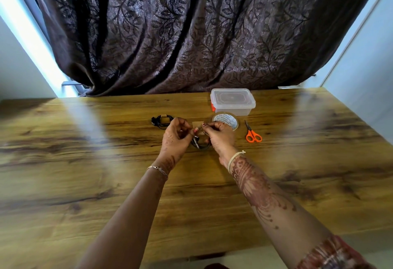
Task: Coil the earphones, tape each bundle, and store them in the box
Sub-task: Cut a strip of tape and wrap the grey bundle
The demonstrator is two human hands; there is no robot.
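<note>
While both hands meet above the middle of the wooden surface (85, 151), I see the left hand (176, 134) and the right hand (220, 136) with curled fingers, and both pinch one small piece of tape (197, 124) between their fingertips. Just under the tape, between the two palms, is a dark coil of earphones (202, 147), with its metal plug (196, 142) showing beside the left palm. I cannot tell which fingers carry the coil, or whether it touches the surface, because the hands hide part of it.

Behind the right hand the tape roll (226, 121) lies flat, partly covered by the fingers. To the right of it lie the orange scissors (253, 134), closed, blades pointing away from me. Just behind the left hand a second bundle of earphones (161, 119) lies on the surface with a band of tape around it. The clear box (232, 101) stands behind the roll near the far edge, its lid on. A dark curtain (191, 34) with leaf pattern hangs behind.
</note>
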